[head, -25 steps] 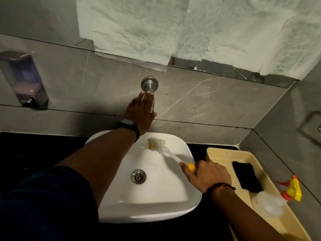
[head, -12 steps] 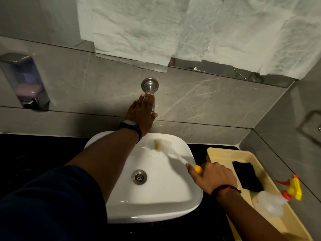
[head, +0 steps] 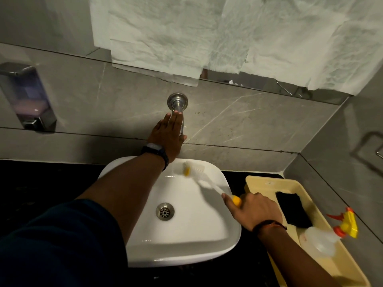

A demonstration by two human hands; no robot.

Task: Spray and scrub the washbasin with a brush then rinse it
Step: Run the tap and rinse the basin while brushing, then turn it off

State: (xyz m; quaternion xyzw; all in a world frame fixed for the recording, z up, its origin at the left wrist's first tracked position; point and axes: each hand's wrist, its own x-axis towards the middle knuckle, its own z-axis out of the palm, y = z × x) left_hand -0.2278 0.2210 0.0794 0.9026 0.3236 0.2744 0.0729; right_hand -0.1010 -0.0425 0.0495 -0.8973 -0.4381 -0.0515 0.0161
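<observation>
Now the left hand lies flat on the shiny metal wall tap, while the right hand grips the white-and-yellow plastic brush inside the white square washbasin.

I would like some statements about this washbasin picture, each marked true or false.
1. The right hand holds the brush. True.
2. The left hand holds the spray bottle. False: it rests on the tap; the bottle lies in the yellow tray.
3. The brush head is over the drain. False: it is at the washbasin's back edge.
4. A black sponge lies in the tray. True.
</observation>
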